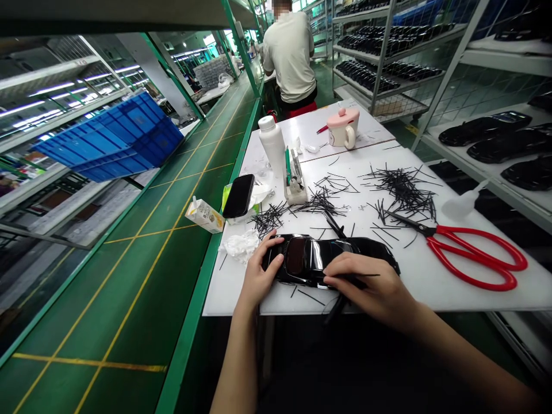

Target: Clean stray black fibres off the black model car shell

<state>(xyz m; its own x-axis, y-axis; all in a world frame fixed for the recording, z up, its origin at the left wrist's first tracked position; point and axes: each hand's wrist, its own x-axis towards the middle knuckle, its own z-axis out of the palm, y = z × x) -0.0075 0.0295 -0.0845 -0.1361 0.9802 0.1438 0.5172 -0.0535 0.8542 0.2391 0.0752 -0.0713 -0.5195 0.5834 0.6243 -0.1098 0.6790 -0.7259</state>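
A glossy black toy car body (321, 259) lies on the white table (431, 282) near its front edge. My left hand (261, 276) grips the car's left end, thumb on top and fingers curled round it. My right hand (366, 284) rests on the car's near side and pinches a thin black strip (360, 275) that points right. A dark tool (335, 307) sticks out below that hand over the table edge.
Piles of thin black strips (401, 190) cover the table's middle. Red-handled scissors (474, 256) lie at the right. A phone (238, 195), white bottle (272, 144), pink mug (342, 127) and small carton (204, 215) stand behind. A green conveyor runs left; a person stands far behind.
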